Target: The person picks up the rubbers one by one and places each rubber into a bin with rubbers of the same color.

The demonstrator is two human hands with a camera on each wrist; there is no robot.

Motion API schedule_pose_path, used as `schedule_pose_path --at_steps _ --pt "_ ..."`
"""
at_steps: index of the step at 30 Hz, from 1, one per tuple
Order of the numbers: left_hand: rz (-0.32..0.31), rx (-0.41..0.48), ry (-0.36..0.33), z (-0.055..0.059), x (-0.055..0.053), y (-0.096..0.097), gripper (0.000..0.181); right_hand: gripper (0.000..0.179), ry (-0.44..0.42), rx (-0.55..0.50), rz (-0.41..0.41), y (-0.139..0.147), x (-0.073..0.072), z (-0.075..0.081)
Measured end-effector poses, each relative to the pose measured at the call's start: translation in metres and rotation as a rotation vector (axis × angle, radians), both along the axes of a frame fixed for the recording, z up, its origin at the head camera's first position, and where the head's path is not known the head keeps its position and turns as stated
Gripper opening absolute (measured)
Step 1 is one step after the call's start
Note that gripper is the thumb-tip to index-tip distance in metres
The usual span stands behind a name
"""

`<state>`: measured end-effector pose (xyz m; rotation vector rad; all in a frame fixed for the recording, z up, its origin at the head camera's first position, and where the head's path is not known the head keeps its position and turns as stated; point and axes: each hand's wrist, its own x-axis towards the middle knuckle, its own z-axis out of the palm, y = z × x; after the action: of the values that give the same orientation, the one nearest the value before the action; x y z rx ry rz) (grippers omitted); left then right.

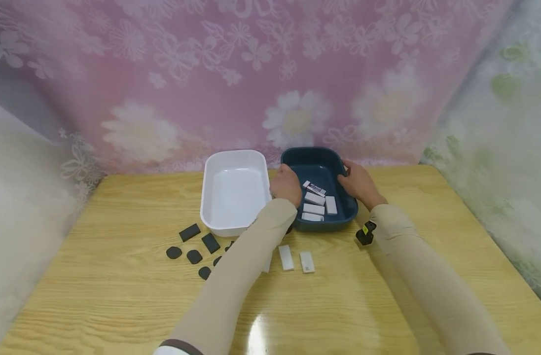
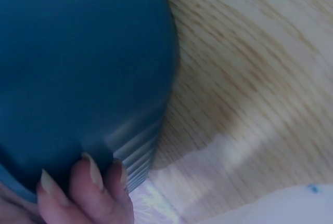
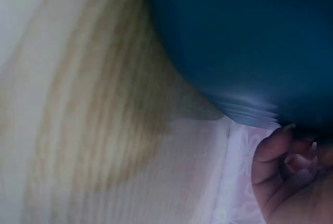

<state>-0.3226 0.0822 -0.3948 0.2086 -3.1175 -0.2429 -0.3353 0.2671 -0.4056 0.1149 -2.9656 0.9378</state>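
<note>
A dark blue basin (image 1: pixel 320 227) is held from both sides. My left hand (image 1: pixel 286 185) grips its left rim, and in the left wrist view the fingertips (image 2: pixel 86 182) press against the outer wall. On the opposite side my right hand (image 1: pixel 360 185) holds the right rim, thumb over the inside edge; its curled fingers (image 3: pixel 268 156) show at the wall in the right wrist view. Inside the basin lie several white rectangular erasers (image 1: pixel 313 209), plus one in a dark printed sleeve (image 1: pixel 314 188).
To the left stands a white basin (image 1: pixel 214 197). In front lie several black pieces, some rectangular (image 1: pixel 190 232), some rounded (image 1: pixel 194 256), partly behind the left sleeve. White erasers (image 1: pixel 286 258) lie nearer on the wooden table (image 1: pixel 132 296). A floral cloth (image 1: pixel 234 98) hangs behind.
</note>
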Motion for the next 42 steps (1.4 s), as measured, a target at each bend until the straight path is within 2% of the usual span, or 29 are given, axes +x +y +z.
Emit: schedule_pose_path --at_steps 5,9,12,16,19,23,25,28,30,33,37,39,42 --pt "-0.014 0.04 -0.037 0.004 0.0 -0.006 0.042 0.061 -0.122 -0.121 0.005 -0.002 -0.002 0.001" --pt "-0.075 0.021 -0.045 0.006 0.0 -0.008 0.044 0.062 -0.133 -0.184 -0.017 -0.003 -0.003 0.002" --pt "-0.129 -0.038 -0.061 0.004 0.0 -0.01 0.046 0.063 -0.131 -0.202 -0.042 -0.003 -0.003 0.001" --pt "-0.176 -0.077 -0.041 0.004 -0.002 -0.011 0.049 0.063 -0.105 -0.195 -0.062 -0.005 -0.005 0.004" --pt "-0.202 -0.103 -0.002 0.004 -0.004 -0.012 0.057 0.063 -0.096 -0.188 -0.081 -0.007 -0.006 0.004" --pt "-0.247 -0.15 0.045 0.009 0.001 -0.014 0.065 0.063 -0.112 -0.185 -0.098 -0.01 -0.006 0.003" --pt "-0.281 -0.15 0.07 0.017 0.006 -0.015 0.063 0.063 -0.112 -0.183 -0.102 -0.01 -0.005 0.003" --pt "-0.368 -0.119 0.087 0.03 0.016 -0.017 0.051 0.063 -0.111 -0.18 -0.108 -0.007 -0.003 0.003" --pt "-0.45 -0.041 0.102 0.037 0.024 -0.021 0.041 0.063 -0.111 -0.178 -0.105 -0.006 -0.004 0.003" --pt "-0.634 0.087 0.165 0.042 0.037 -0.03 0.029 0.063 -0.109 -0.182 -0.1 -0.005 -0.004 0.004" --pt "-0.863 0.178 0.242 0.039 0.061 -0.042 0.022 0.063 -0.109 -0.182 -0.1 -0.005 -0.005 0.003" --pt "-0.915 0.196 0.221 0.034 0.076 -0.047 0.018 0.062 -0.116 -0.175 -0.102 -0.006 -0.005 0.003" --pt "-0.925 0.181 0.166 0.024 0.096 -0.05 0.009 0.061 -0.13 -0.166 -0.106 -0.007 -0.004 0.003"
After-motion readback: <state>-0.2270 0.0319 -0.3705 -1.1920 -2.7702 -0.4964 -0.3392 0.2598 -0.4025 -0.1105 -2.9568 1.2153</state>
